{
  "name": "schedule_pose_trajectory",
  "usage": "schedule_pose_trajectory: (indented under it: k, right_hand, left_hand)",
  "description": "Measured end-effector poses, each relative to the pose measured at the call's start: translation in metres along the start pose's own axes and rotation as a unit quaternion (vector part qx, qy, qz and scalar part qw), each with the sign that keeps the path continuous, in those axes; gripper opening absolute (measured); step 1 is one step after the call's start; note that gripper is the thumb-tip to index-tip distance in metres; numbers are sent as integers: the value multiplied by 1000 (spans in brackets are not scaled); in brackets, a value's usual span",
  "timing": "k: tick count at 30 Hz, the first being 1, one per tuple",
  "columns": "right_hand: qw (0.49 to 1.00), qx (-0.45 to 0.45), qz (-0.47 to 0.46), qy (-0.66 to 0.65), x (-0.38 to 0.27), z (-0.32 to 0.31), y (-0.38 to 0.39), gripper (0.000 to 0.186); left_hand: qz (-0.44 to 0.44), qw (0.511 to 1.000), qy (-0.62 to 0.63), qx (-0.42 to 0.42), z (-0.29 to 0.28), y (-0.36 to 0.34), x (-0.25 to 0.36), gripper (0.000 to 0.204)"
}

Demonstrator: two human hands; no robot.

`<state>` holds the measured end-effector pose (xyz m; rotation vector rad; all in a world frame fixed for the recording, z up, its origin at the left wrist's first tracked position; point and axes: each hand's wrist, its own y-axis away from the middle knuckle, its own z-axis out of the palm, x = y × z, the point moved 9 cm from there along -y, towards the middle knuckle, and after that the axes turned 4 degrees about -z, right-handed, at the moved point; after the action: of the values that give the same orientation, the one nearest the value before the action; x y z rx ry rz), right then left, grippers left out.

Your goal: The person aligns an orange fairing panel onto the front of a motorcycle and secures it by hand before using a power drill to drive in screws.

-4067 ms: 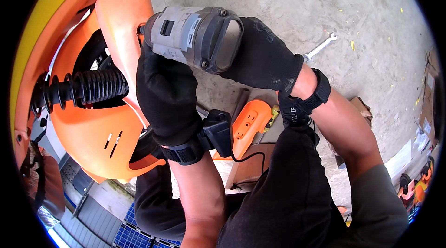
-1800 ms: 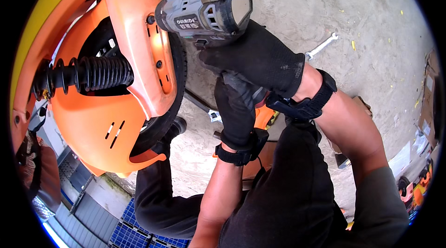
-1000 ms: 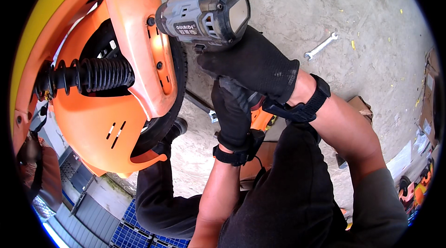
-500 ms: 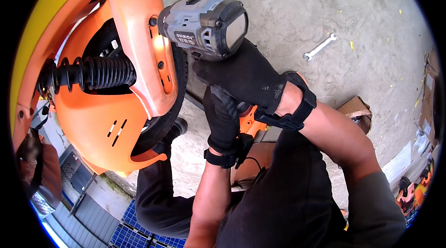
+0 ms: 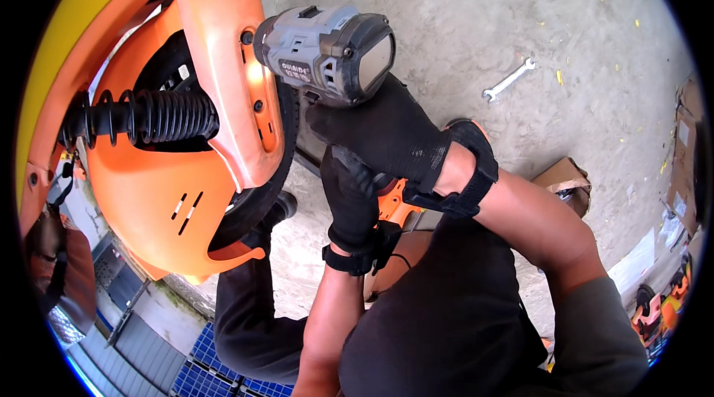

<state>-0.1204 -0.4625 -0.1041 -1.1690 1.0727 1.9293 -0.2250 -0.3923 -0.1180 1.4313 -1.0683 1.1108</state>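
My right hand (image 5: 390,129), in a black glove, wraps round the handle of a grey and black cordless impact wrench (image 5: 323,51). The tool's nose meets the upper hole of a slotted orange fork cover (image 5: 230,62), and its lamp lights the plastic there. A dark bolt (image 5: 258,106) sits lower in the same recess. Right below the other hand, my gloved left hand (image 5: 348,200) is closed at the lower end of the wrench; its fingertips are mostly hidden. Behind the cover are an orange mudguard (image 5: 156,204), a black spring shock absorber (image 5: 149,116) and a tyre (image 5: 288,129).
An open-ended spanner (image 5: 509,80) lies on the concrete floor. Beyond my left wrist is an orange tool-like object (image 5: 394,207), partly covered. An open cardboard box (image 5: 569,181) stands past my right forearm. Another person (image 5: 71,270) shows at the left edge.
The wrench and both hands have sunk very slightly, the nose staying at the upper hole. The floor items have shifted a little left in the picture.
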Motion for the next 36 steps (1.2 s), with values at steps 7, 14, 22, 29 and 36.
schedule_pose_trajectory:
  k: [7, 14, 22, 29, 36]
  right_hand:
    - [1000, 2, 4, -16, -3, -1, -1, 35]
    - [996, 28, -72, 33, -6, -3, -3, 25]
    - [999, -13, -21, 41, 2, -2, -7, 36]
    - [998, 30, -46, -11, 0, -4, -4, 25]
    - [998, 29, -39, 30, -1, -8, -5, 30]
  left_hand:
    - [-146, 985, 71, 59, -4, 4, -16, 39]
    - [-154, 984, 75, 51, 1, 1, -7, 42]
    - [-135, 990, 13, 40, 2, -2, -11, 41]
    - [-163, 977, 128, 57, 5, -6, -9, 42]
    - [-121, 966, 222, -62, 11, -25, 7, 41]
